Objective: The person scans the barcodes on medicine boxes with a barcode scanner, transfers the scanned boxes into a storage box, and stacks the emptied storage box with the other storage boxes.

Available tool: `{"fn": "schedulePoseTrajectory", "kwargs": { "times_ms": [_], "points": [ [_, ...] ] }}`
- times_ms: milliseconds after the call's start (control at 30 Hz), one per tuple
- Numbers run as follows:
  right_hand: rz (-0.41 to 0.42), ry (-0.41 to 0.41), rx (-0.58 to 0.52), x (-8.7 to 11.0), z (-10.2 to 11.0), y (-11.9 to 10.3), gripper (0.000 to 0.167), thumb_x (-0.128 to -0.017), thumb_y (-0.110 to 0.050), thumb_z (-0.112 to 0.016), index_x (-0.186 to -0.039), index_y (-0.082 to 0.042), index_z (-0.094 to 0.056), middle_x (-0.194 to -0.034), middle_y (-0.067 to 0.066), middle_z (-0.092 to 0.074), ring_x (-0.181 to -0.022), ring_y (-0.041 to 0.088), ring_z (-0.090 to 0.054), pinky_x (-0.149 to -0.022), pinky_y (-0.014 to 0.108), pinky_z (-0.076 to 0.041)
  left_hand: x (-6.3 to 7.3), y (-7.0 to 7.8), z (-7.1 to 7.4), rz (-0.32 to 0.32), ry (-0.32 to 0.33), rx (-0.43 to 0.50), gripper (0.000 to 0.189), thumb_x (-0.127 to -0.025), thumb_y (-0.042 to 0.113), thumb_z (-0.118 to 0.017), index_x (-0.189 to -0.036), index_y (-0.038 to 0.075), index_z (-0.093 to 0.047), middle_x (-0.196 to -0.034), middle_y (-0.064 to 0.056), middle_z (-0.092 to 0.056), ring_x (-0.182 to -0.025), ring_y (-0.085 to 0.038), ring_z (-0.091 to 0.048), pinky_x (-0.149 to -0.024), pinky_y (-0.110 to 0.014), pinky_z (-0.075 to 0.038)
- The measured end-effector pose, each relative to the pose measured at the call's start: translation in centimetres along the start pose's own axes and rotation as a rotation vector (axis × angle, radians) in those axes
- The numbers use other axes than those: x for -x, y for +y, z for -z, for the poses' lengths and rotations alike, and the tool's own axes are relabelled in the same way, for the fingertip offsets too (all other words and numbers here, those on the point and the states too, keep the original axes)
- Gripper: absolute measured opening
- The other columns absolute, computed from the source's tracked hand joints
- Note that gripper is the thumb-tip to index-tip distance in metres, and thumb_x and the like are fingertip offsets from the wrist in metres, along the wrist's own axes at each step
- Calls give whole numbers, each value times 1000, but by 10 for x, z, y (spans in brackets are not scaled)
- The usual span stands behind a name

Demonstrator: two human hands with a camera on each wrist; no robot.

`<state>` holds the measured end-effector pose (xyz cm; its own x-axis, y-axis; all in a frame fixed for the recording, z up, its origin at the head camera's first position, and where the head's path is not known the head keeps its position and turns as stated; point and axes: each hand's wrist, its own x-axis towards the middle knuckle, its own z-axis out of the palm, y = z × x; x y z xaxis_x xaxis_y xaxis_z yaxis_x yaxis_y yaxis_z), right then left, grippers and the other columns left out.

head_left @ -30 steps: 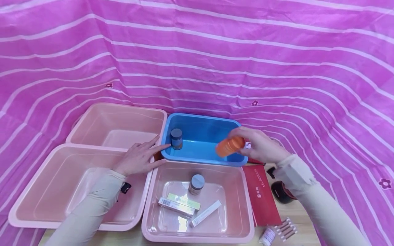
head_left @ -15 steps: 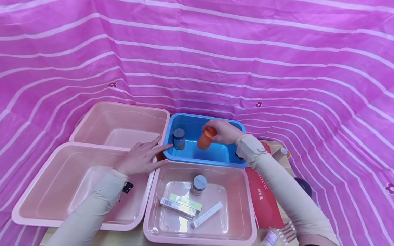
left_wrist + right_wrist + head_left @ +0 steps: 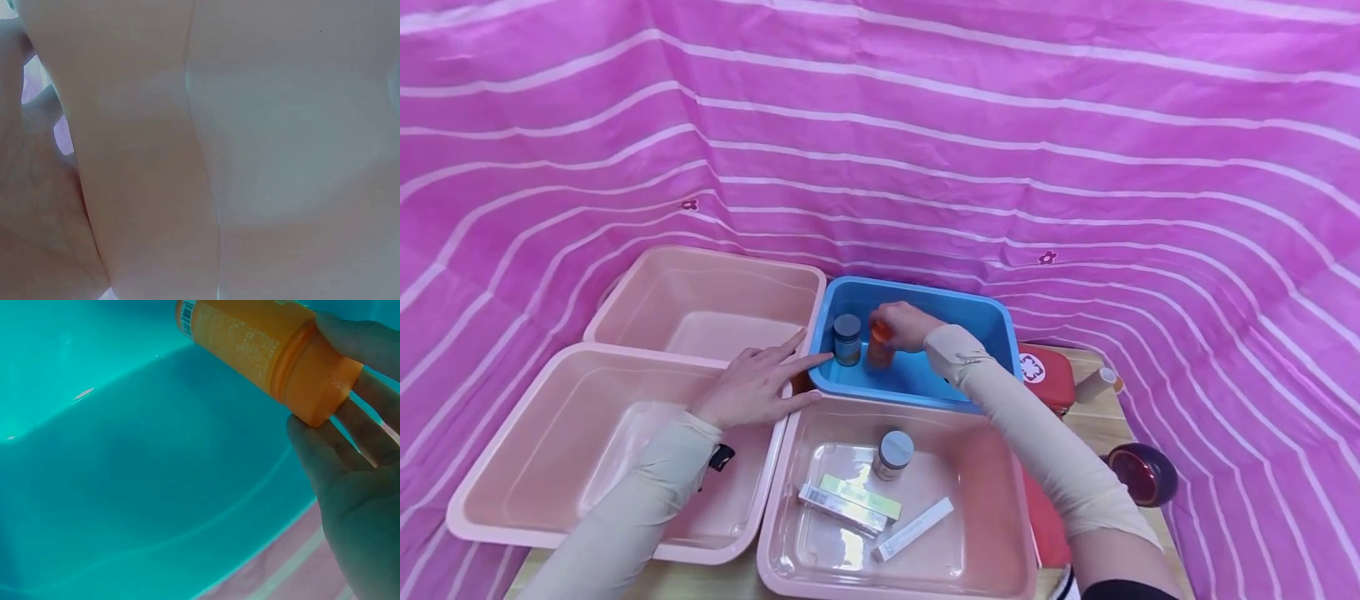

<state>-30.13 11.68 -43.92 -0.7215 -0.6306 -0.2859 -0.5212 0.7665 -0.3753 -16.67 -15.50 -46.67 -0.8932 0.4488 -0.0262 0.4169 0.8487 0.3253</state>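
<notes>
Three slim cartons (image 3: 842, 508) lie in the near pink bin (image 3: 996, 500), a grey-lidded jar (image 3: 895, 454) behind them; farther, the left hand (image 3: 756, 387) rests, fingers spread, at the blue bin (image 3: 973, 321); inside that, the right hand (image 3: 908, 323) pinches an orange bottle (image 3: 880, 355) by its cap, just beside a dark-lidded jar (image 3: 847, 342); I judge it a setting-down; the next move calls for seating the base, then loosening the fingers.

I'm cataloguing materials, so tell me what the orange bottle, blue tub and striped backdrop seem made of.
The orange bottle looks like plastic, smooth with a soft sheen. The blue tub is probably glossy moulded plastic, its inside catching highlights. The striped backdrop appears to be fairly matte cloth, creased and draping; fibre unclear.
</notes>
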Motion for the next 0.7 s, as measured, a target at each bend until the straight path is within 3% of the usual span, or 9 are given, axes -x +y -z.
{"fn": "schedulePoseTrajectory", "kwargs": {
  "times_ms": [400, 700],
  "points": [
    [-15, -6, 164, -26, -18, 3, 43, -90, -6, -79, -131, -9, -66, -122, 10, -68, -116, 26, -63, -106, 42, -53, 0, 1, 1, -24, 28, 2, 65, -96, 62, -60, -155, 42, -44, -170, -13, -25, -146, -41, -44, -111, -65, -38],
    [-68, 39, 175, -29, -25, 15, 50, -87, -6, -81, -134, -8, -64, -123, 12, -68, -120, 29, -63, -107, 44, -52, 1, 2, 2, -17, 22, 19, 65, -95, 64, -58, -155, 43, -44, -170, -12, -24, -148, -40, -42, -110, -63, -39]
  ]
}}
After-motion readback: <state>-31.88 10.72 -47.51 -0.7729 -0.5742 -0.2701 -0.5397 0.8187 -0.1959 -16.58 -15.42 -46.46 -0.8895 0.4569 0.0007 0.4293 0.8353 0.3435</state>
